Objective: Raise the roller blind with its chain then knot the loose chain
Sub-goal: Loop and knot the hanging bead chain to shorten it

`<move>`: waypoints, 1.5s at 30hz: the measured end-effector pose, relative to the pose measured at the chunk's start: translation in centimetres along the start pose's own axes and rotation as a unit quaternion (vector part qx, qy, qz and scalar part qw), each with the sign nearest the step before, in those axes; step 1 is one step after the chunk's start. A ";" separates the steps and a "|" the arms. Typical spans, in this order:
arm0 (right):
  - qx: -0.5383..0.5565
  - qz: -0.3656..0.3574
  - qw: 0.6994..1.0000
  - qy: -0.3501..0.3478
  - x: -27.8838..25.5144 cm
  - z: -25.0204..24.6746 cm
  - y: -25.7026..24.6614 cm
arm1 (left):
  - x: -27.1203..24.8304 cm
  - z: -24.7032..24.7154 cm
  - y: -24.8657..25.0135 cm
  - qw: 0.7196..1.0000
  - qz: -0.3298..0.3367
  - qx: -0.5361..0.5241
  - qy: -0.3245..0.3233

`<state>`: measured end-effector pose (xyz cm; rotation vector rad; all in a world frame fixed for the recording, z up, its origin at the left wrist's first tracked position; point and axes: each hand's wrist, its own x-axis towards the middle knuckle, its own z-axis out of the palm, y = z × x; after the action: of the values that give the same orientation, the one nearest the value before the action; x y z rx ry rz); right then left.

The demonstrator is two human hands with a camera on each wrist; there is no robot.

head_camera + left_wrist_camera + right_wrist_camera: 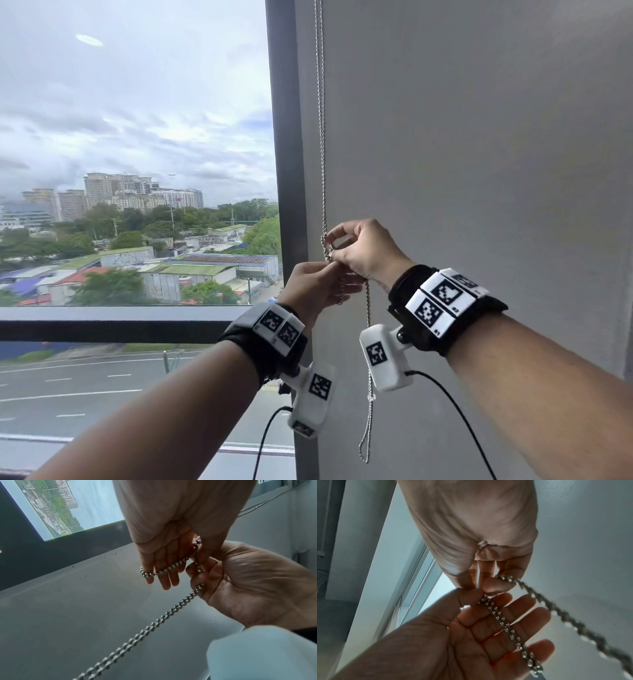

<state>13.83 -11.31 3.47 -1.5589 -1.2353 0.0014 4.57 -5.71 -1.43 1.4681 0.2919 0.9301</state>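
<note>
A silver bead chain (322, 137) hangs doubled down the grey wall beside the window post. At chest height both hands meet on it. My right hand (331, 245) pinches the chain between thumb and forefinger, seen close in the right wrist view (494, 580). Just below, my left hand (342, 275) holds its fingers (164, 577) straight with a doubled length of chain (505, 624) across them, the thumb pressing it near the forefinger. A short bight (144, 573) curls past the little finger. The chain's tail (366, 445) dangles below the wrists. The blind itself is out of sight.
A dark window post (287, 171) stands left of the chain, with a dark horizontal rail (102, 325) across the glass. A plain grey wall (479, 137) fills the right. Black cables (455, 411) trail from the white wrist cameras.
</note>
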 end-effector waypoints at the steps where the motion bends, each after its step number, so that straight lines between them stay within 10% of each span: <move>1: -0.006 -0.004 1.000 -0.001 0.0 0.0 0.0 | 0.0 0.0 -0.1 1.000 0.003 -0.002 0.000; 8: -0.002 -0.005 1.000 -0.008 -0.4 -0.1 0.1 | 0.1 -0.3 -0.2 0.998 -0.007 -0.052 0.033; 17: 0.274 0.103 0.951 -0.099 -1.5 -1.1 -0.9 | 0.3 -1.2 1.0 0.999 -0.012 0.036 0.009; 45: -0.059 -0.072 0.996 -0.013 -0.6 0.5 1.1 | 0.0 -1.9 1.7 0.997 -0.014 0.065 -0.029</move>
<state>13.97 -11.23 2.13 -1.5716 -1.3868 -0.1474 2.63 -4.64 -0.12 1.6029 0.3336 0.8572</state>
